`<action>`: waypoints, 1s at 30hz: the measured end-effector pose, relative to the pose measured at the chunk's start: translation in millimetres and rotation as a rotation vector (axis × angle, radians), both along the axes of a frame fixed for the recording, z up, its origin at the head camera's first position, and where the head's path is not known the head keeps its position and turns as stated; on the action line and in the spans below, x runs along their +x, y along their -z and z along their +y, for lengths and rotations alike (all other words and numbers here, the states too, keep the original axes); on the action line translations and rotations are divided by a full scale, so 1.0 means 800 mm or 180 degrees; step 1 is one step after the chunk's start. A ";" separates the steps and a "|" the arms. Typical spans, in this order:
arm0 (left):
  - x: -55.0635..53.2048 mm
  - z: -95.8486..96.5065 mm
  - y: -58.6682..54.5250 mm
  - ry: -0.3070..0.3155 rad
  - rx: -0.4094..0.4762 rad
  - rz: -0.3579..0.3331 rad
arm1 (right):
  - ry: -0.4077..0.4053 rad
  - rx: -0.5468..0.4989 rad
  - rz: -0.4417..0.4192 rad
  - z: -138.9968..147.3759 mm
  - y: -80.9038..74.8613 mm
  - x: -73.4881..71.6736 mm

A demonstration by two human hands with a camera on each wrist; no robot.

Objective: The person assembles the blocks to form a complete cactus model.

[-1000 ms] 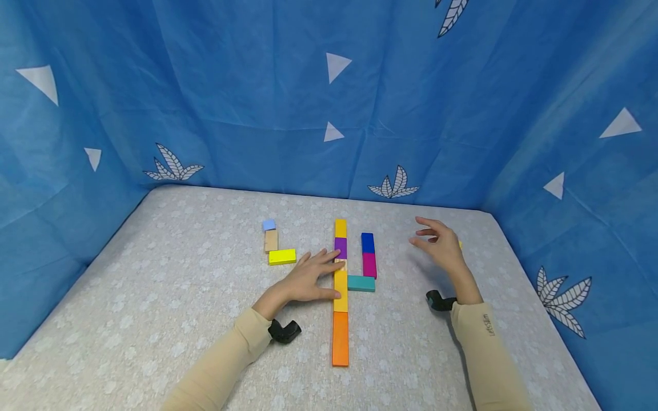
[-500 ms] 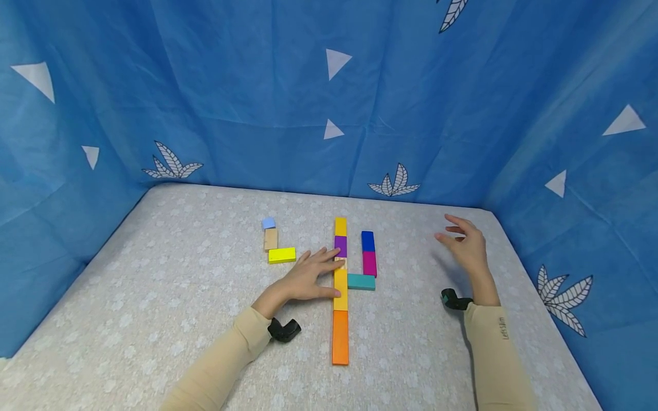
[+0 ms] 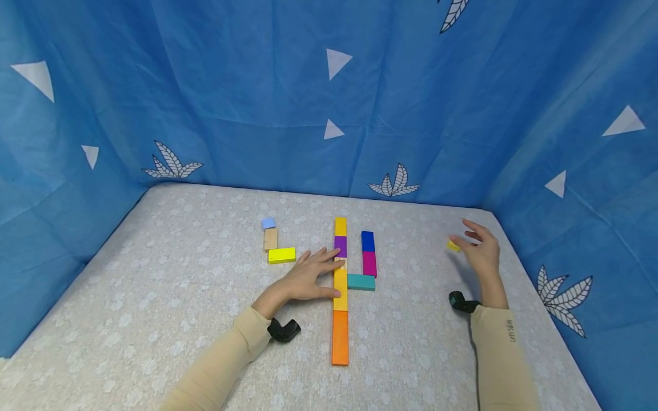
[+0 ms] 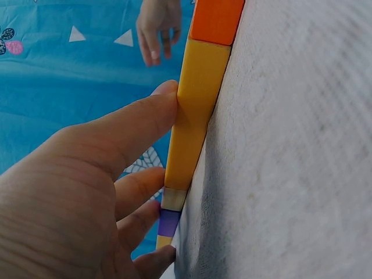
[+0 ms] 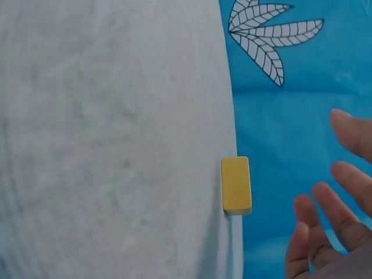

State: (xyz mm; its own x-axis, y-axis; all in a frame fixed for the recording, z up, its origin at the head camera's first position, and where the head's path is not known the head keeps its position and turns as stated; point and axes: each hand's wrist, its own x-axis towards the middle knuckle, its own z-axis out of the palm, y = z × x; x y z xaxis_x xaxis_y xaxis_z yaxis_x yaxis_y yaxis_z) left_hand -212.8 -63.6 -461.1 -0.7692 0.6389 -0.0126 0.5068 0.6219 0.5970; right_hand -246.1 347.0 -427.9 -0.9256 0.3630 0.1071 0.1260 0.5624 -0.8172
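Note:
My left hand (image 3: 307, 279) rests spread along a straight row of blocks, its fingertips and thumb touching the tops. From far to near, the row has a yellow block (image 3: 341, 226), a purple block (image 3: 340, 245), a pale wooden block (image 4: 174, 199) partly under the fingers, a long yellow block (image 3: 341, 299) and an orange block (image 3: 340, 338). Over at the right, my right hand (image 3: 484, 256) hovers with parted fingers and nothing in them. Below its thumb lies a small yellow block (image 5: 236, 185), standing apart from the fingers in the right wrist view.
Right of the row, a teal block (image 3: 361, 282) lies crosswise near a magenta block (image 3: 369, 264) and a blue block (image 3: 367, 241). To the left are a bright yellow block (image 3: 282, 255), a wooden block (image 3: 271, 240) and a light blue block (image 3: 268, 223). Blue curtains (image 3: 231, 85) border the table.
My right hand has moved rightward, and the small yellow block it hid now shows beside its thumb. The left hand and the row have stayed in place.

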 end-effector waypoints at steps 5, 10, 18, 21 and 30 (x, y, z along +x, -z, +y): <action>0.000 -0.001 -0.001 0.0004 0.0001 -0.0010 | 0.0162 -0.0144 -0.0255 0.010 0.006 0.000; -0.002 0.000 0.002 -0.0003 -0.0020 0.0011 | 0.0208 -0.0190 -0.0380 0.017 0.017 -0.001; -0.001 0.001 0.002 -0.0030 -0.0044 -0.0012 | 0.0244 -0.0241 -0.0457 0.021 0.030 -0.003; -0.001 0.000 0.003 -0.0035 -0.0031 -0.0025 | 0.0243 -0.0234 -0.0477 0.022 0.032 -0.003; 0.000 0.001 0.001 -0.0033 -0.0032 -0.0033 | 0.0226 -0.0168 -0.0498 0.023 0.037 -0.004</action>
State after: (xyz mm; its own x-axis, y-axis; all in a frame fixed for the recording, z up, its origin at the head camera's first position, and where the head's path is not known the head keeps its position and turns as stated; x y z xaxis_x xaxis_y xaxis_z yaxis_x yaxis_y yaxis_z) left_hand -212.9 -62.9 -461.9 -0.7756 0.6306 -0.0270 0.4941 0.6332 0.5958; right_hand -249.2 365.6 -457.8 -0.9013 0.4294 -0.0570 0.2917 0.5045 -0.8127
